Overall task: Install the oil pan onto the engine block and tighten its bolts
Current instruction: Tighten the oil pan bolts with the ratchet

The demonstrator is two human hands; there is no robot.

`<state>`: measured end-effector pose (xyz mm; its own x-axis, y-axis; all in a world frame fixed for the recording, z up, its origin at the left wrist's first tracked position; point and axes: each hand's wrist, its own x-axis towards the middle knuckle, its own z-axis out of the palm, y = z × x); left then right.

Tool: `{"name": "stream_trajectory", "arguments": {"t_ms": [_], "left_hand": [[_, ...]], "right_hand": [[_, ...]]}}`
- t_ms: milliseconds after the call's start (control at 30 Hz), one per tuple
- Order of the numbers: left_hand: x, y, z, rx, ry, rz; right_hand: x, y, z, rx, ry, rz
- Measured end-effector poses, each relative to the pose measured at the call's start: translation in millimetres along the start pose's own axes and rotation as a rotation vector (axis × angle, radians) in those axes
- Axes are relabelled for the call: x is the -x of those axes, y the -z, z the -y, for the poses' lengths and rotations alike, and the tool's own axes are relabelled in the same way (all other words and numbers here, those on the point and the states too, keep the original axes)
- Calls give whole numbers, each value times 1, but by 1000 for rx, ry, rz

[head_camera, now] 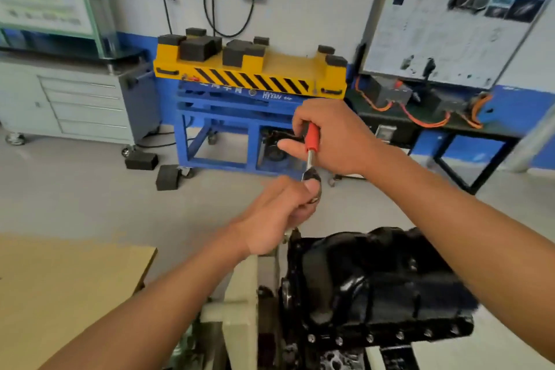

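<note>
- Red plastic covers the grip of the ratchet [312, 137]. Your right hand [339, 141] is wrapped round it, fingers curled over the top and thumb stretched out to the left.
- Your left hand [276, 216] is closed round the ratchet's steel head, thumb resting on top. Whatever socket or extension hangs below is hidden in your fist, so I cannot tell whether it sits on a bolt.
- Just under that fist is the far left corner of the oil pan [375, 273]. It is black and glossy and sits sump-up on the engine block [330, 359], which is mostly hidden beneath it.
- A row of bolts [399, 335] runs along the pan's near flange, and their heads look seated.
- A cream stand [240, 288] carries the engine on its left side.
- The pan looks stiff and fairly heavy, and its shiny skin is probably slick. If you must shift it, take it by the flange edges, not the rounded sump.
- The thin flange could warp, so I would snug the bolts evenly.
- A tan worktop [60, 294] lies near left.
- Far across the floor stand a blue cart [222, 129] with a yellow top and, further left, a grey drawer cabinet [75, 99].
</note>
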<state>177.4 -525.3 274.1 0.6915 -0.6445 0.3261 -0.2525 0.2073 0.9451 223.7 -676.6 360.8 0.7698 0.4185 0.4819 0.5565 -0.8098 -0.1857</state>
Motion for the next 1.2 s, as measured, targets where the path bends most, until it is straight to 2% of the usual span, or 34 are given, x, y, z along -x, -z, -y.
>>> {"name": "stream_trajectory", "arguments": {"t_ms": [100, 267, 367, 533, 700, 900, 1033, 1200], "left_hand": [[-56, -51, 3, 92, -33, -205], [-132, -117, 39, 200, 60, -458], [-162, -137, 63, 184, 117, -605], [-175, -139, 80, 170, 94, -795], [-175, -117, 86, -174, 61, -730], [-171, -92, 110, -108, 191, -663], [-168, -81, 124, -35, 190, -428], [-166, -78, 136, 152, 204, -288]], "right_hand": [[53, 50, -64, 42, -154, -57], [146, 84, -147, -78, -287, 9], [174, 78, -164, -174, -305, 66], [184, 64, -160, -378, -318, 86], [182, 45, -152, -477, -276, 241], [157, 40, -189, -352, -247, 406], [126, 35, -218, -208, -135, 421], [96, 22, -239, -85, 29, 417]]}}
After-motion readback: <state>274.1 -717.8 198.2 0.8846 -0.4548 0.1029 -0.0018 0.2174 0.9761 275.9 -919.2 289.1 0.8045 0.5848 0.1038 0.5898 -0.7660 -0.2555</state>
